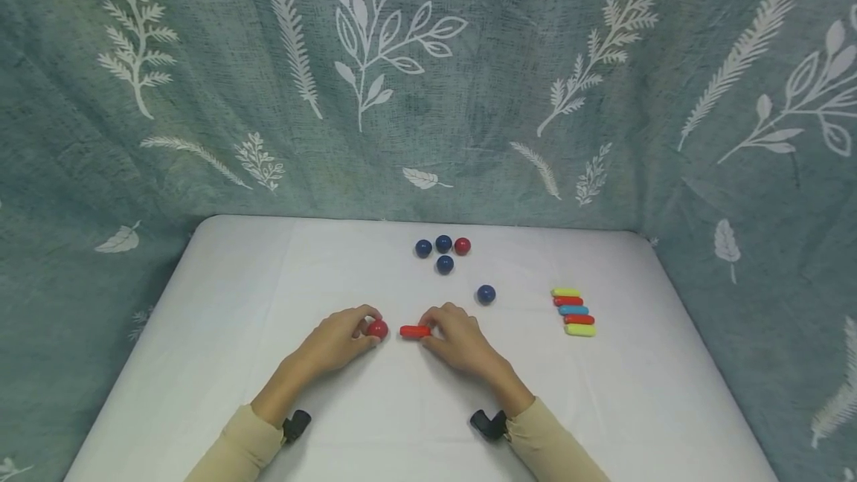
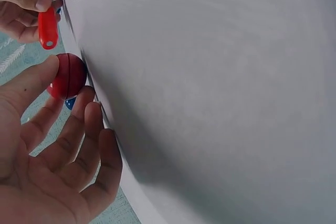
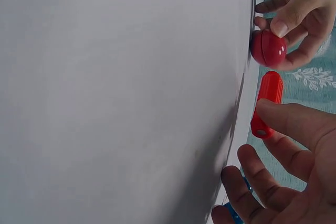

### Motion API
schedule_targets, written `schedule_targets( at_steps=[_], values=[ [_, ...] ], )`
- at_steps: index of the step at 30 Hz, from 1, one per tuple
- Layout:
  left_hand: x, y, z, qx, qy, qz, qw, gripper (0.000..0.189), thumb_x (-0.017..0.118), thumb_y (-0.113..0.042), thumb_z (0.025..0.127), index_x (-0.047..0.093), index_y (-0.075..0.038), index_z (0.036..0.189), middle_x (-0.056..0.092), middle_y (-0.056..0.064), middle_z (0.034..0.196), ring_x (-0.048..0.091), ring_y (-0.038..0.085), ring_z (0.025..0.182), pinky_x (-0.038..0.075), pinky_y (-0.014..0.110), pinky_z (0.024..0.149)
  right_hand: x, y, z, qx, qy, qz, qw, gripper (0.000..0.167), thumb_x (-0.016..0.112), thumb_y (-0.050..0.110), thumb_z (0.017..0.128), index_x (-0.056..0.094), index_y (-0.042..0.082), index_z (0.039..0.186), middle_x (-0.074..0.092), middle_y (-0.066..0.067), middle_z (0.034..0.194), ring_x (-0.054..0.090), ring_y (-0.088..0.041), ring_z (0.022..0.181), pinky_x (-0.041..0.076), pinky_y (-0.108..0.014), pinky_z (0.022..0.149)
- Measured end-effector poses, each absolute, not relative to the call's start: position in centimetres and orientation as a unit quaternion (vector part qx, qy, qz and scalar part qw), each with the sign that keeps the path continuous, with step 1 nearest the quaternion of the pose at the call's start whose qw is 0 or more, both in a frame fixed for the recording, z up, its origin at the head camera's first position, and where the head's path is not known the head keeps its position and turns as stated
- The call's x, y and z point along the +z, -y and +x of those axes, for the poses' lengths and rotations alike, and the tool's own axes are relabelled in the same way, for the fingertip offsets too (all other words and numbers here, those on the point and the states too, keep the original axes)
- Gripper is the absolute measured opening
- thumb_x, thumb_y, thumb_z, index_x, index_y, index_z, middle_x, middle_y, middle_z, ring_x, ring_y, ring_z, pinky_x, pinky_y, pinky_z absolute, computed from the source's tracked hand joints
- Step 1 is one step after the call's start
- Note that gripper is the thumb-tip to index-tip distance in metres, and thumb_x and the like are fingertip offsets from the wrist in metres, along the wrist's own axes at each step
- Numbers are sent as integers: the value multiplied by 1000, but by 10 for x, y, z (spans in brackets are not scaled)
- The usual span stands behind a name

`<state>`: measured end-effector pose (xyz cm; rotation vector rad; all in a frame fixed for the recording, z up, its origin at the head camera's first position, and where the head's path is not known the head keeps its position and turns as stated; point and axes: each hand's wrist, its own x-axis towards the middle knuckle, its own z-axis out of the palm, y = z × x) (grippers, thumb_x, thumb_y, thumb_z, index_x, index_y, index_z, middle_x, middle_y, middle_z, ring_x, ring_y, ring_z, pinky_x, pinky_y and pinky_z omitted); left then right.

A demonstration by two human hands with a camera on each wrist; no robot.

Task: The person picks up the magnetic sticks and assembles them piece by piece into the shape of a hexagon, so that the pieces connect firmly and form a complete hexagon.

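Observation:
My left hand (image 1: pixel 338 338) pinches a glossy red ball (image 1: pixel 378 329) between thumb and fingers, close to the white table surface. In the left wrist view a thin dark line runs round this red ball (image 2: pixel 69 76). Just to the right, my right hand (image 1: pixel 458 339) holds a short red ribbed stick (image 1: pixel 415 331) by its right end, its free end pointing at the ball with a small gap between them. The right wrist view shows a small hole in the near end of the red stick (image 3: pixel 269 98), with the thumb against its side.
Beyond the hands several blue balls (image 1: pixel 445 265) and another red ball (image 1: pixel 462 246) sit in a group. A lone blue ball (image 1: pixel 486 294) lies nearer the right hand. Yellow, red and blue sticks (image 1: pixel 573 310) form a column at the right. A patterned green cloth (image 1: pixel 495 95) hangs behind the table (image 1: pixel 321 244).

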<state>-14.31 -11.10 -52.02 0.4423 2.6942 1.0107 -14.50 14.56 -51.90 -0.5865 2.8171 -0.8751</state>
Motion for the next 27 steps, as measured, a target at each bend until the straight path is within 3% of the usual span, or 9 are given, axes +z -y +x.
schedule_targets(
  at_steps=[23, 27],
  values=[
    [-518, 110, -142, 344, -918, 163, 108, 36, 77, -24, 90, 64, -18, 123, 62, -7, 89, 56, 12, 77, 48, 35, 68, -522, -125, -153, -267, -940, -194, 84, 21, 74, 23, 89, 70, 17, 109, 61, 2, 98, 53, -17, 92, 40, -40, 80],
    [-518, 111, -141, 324, -926, 169, 97, 36, 77, -26, 89, 64, -21, 122, 64, -2, 98, 61, 16, 86, 50, 38, 72, -522, -125, -153, -268, -940, -195, 84, 21, 74, 22, 89, 70, 17, 109, 61, 2, 97, 53, -17, 92, 40, -40, 80]
  ],
)
